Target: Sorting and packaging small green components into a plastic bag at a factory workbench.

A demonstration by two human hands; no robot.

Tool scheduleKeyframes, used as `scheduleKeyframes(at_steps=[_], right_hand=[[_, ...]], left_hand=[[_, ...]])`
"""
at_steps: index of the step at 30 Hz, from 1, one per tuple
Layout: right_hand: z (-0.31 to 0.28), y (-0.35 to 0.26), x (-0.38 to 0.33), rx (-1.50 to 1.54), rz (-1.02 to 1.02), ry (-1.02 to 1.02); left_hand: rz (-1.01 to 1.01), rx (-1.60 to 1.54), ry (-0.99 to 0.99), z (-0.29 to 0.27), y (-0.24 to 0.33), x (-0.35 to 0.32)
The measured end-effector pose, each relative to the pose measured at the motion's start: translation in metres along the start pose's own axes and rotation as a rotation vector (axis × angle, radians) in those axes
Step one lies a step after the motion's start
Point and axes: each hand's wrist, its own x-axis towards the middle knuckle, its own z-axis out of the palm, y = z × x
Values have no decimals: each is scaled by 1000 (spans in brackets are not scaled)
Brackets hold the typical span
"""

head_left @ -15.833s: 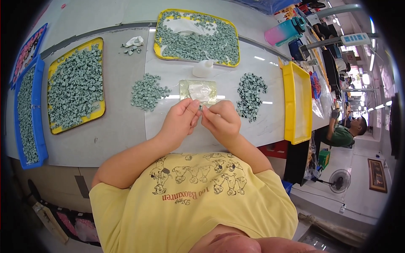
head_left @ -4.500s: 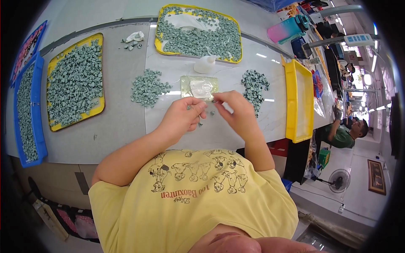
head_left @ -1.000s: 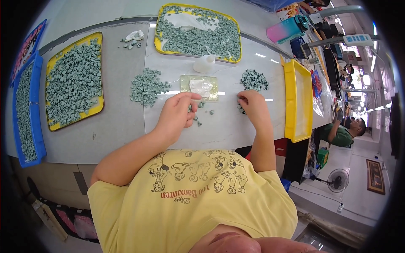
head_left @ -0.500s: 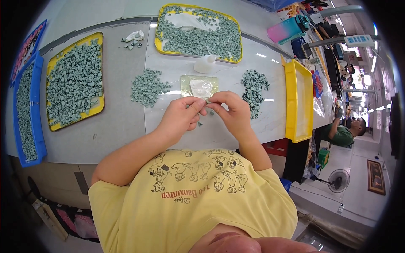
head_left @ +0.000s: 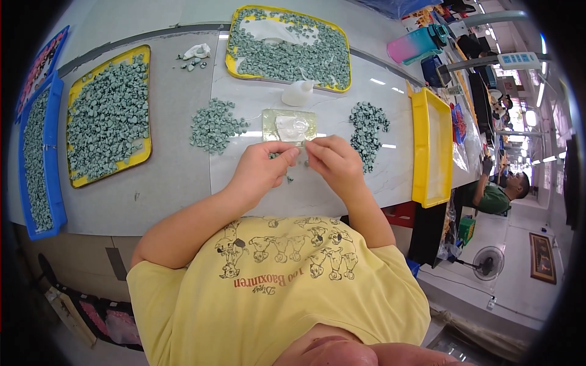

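Observation:
In front of my chest my left hand (head_left: 262, 166) is closed, thumb against fingers, with a bit of a small grey-green piece (head_left: 273, 155) showing in its grip. Just to its right, my right hand (head_left: 336, 163) is pinched; whatever sits between those fingertips is too small to make out. The two sets of fingertips are slightly apart. They hover at the near edge of a green pad (head_left: 268, 125) that carries a crumpled white sheet (head_left: 292, 129). A few loose green pieces (head_left: 289, 179) lie below the hands. Beyond the pad stands a white squeeze bottle (head_left: 297, 93).
Heaps of green pieces lie left (head_left: 217, 127) and right (head_left: 367, 131). Filled yellow trays stand at left (head_left: 148, 155) and at the back (head_left: 350, 58). A blue bin (head_left: 59, 213) sits far left, a yellow bin (head_left: 421, 152) right. A co-worker (head_left: 497, 198) is beyond.
My fingertips, pressed together over a small piece before, have drawn slightly apart. The right fingers have curled in more. The co-worker's arm has shifted a little.

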Motion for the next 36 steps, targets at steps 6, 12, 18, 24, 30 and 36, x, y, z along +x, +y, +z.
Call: scheduleKeyframes(at_steps=[6, 12, 18, 24, 30, 36], right_hand=[[8, 20, 0, -187, -45, 60], [14, 23, 2, -230, -63, 58], [13, 23, 4, -243, -91, 60], [12, 13, 1, 28, 222, 214], [13, -3, -2, 515, 585, 183], [18, -18, 3, 157, 182, 217]], left_hand=[[-47, -205, 3, -5, 3, -1], [-30, -184, -12, -7, 1, 1], [-33, -181, 5, -7, 2, 2], [-15, -226, 33, -5, 1, 2], [-28, -237, -12, -5, 6, -1], [-52, -267, -52, -5, 8, -4]])
